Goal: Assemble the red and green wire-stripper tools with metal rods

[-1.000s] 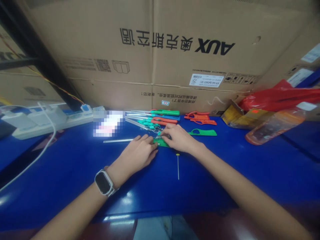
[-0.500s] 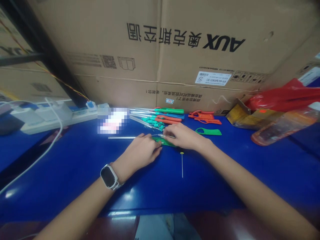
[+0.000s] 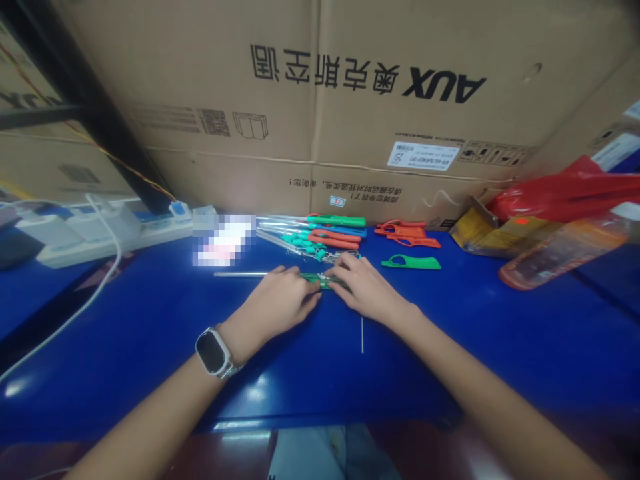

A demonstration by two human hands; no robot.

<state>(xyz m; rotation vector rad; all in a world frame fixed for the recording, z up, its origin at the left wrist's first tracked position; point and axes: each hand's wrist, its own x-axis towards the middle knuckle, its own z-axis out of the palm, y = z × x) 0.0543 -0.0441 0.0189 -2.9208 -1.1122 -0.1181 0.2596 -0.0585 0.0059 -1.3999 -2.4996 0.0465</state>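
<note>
On the blue tabletop lies a green stick-lighter handle half (image 3: 312, 276) with a thin metal tube (image 3: 240, 274) reaching out to the left. My left hand (image 3: 280, 298), wearing a watch, has its fingers closed on the handle's left part. At the handle's right end, the fingers of my right hand (image 3: 367, 285) press together on a small silvery part that they largely cover. A thin white rod (image 3: 363, 337) lies just below my right hand, its upper end hidden. Behind my hands lie stick lighters with green (image 3: 340, 221) and red (image 3: 335, 238) handles.
Loose orange handle shells (image 3: 410, 233) and a green shell (image 3: 420, 263) lie to the right. Farther right are an open carton (image 3: 483, 230) and a bottle (image 3: 555, 253). A power strip (image 3: 65, 252) with a white cable stands left. A large cardboard box (image 3: 350, 133) closes off the back.
My right hand has come lower and a little left, bringing the silvery part down to the green handle. It now covers the rod's yellow top. My left hand stays on the handle.
</note>
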